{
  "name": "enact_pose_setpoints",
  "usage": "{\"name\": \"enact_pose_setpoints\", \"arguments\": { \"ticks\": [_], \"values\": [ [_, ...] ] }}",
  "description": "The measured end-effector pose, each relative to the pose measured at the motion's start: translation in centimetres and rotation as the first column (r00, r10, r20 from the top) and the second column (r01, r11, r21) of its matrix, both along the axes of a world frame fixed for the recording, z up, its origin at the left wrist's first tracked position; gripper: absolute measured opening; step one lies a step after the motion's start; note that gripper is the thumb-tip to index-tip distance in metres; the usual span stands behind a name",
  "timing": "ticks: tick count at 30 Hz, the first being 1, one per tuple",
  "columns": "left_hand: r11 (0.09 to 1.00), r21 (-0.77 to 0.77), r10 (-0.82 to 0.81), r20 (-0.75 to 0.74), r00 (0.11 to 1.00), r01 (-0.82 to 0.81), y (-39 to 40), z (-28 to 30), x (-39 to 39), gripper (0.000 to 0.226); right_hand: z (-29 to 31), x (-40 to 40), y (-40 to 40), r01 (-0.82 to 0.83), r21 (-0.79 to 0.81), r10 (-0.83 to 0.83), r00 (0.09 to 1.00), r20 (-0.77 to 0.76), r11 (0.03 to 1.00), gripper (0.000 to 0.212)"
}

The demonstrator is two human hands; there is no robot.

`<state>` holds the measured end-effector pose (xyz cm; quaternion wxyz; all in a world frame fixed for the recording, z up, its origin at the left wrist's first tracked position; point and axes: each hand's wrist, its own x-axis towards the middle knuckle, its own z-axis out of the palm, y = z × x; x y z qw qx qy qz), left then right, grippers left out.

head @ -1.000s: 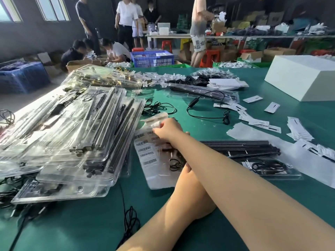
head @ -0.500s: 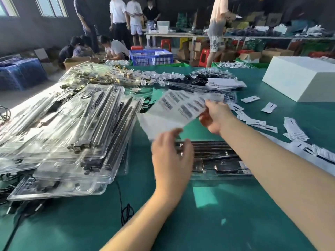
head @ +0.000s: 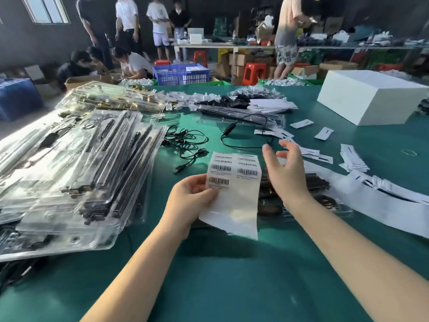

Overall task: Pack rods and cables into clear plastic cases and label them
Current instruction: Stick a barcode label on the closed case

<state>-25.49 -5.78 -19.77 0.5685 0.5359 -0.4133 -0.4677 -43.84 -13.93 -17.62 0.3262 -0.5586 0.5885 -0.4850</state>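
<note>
White backing paper, a label sheet [head: 234, 182] with barcode stickers across its top, is pinched at its left edge by the left hand [head: 190, 201] above a green table [head: 232, 275]. Beside it, the right hand [head: 284, 168] hovers with fingers spread, holding nothing. Under the sheet lies a clear case [head: 301, 196] of dark rods; stacked cases [head: 76, 173] sit left, loose cables [head: 185, 140] beyond. Behind, people stand in a cluttered workshop.
</note>
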Motion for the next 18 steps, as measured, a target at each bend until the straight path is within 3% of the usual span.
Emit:
{"name": "enact_pose_setpoints", "arguments": {
  "ticks": [2,3,6,7,10,14,18],
  "values": [
    [1.0,-0.012,0.02,-0.023,1.0,-0.02,0.0,-0.3,-0.3,0.027,-0.9,0.7,2.4,-0.143,-0.026,0.142,0.99,-0.014,0.989,0.081],
    [1.0,-0.012,0.018,-0.025,1.0,-0.018,0.1,-0.4,-0.4,0.024,-1.6,1.1,3.5,-0.187,-0.084,0.182,0.981,-0.067,0.979,0.08],
    [0.998,-0.02,-0.055,0.015,0.998,0.055,0.3,-0.5,-0.7,0.019,-3.2,1.9,5.3,-0.22,-0.422,0.009,0.894,-0.447,0.88,0.045],
    [0.994,-0.018,-0.107,0.03,0.994,0.108,0.5,-0.4,-0.8,0.022,-3.6,1.9,5.4,-0.247,-0.507,-0.052,0.861,-0.505,0.826,0.033],
    [0.974,-0.017,-0.227,0.026,0.973,0.228,1.0,-0.1,-1.4,0.032,-4.3,1.8,5.5,-0.327,-0.582,-0.003,0.87,-0.493,0.744,0.017],
    [0.985,-0.064,-0.161,-0.032,0.986,0.159,1.3,-0.1,-1.8,0.021,-4.6,1.4,5.7,-0.323,-0.565,0.034,0.886,-0.462,0.759,0.021],
    [0.979,-0.07,-0.191,-0.02,0.981,0.19,1.4,-0.2,-1.8,0.022,-4.6,1.2,5.7,-0.291,-0.583,0.009,0.899,-0.437,0.758,0.025]
  ]
}}
